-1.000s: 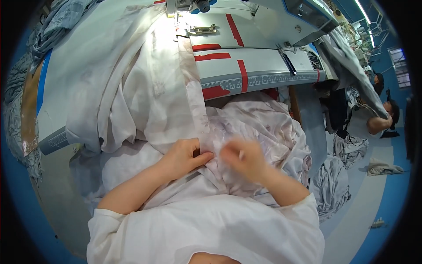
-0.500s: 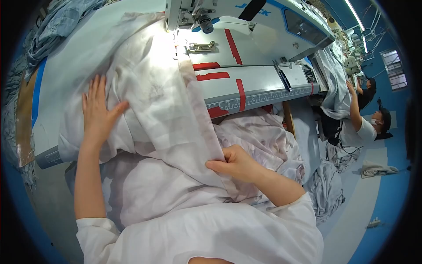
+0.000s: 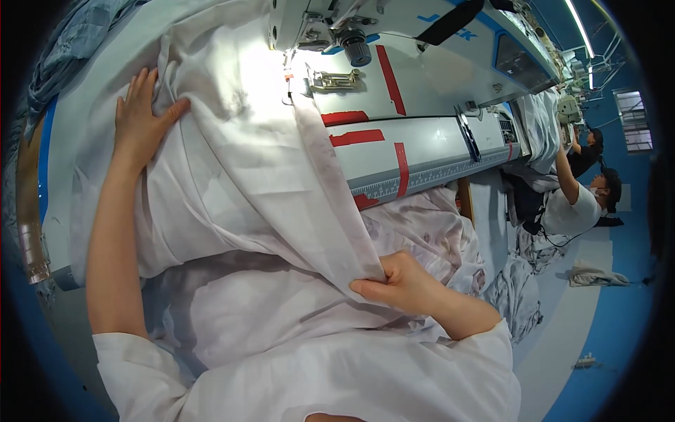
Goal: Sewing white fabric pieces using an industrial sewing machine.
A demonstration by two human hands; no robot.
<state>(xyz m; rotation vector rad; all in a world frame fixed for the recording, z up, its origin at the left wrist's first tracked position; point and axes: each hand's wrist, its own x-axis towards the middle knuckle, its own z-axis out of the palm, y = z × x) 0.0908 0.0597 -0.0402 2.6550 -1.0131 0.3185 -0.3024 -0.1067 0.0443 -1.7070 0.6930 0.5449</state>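
Observation:
A large pale pinkish-white fabric (image 3: pixel 218 162) spreads over the sewing table and hangs down over my lap. My left hand (image 3: pixel 143 119) lies on its left part, fingers stretched out and thumb apart. The folded edge of the fabric runs straight from the sewing machine's needle area (image 3: pixel 289 81) toward me. My right hand (image 3: pixel 401 283) pinches this edge near its lower end, thumb on top, fingers underneath and partly hidden. The sewing machine (image 3: pixel 365 28) stands at the top, its lamp lighting the cloth by the needle.
Red tape strips (image 3: pixel 390 81) and a ruler edge (image 3: pixel 422 181) mark the machine bed, where dark tweezers (image 3: pixel 467 133) lie. Bunched patterned fabric (image 3: pixel 429 228) hangs below. Blue-grey cloth (image 3: pixel 77 60) is heaped at the far left. Two people (image 3: pixel 580 200) work at the right.
My left hand has slid farther up and left over the fabric. The pinched edge and my right hand sit slightly lower and farther right in view, as the whole view shifts a little.

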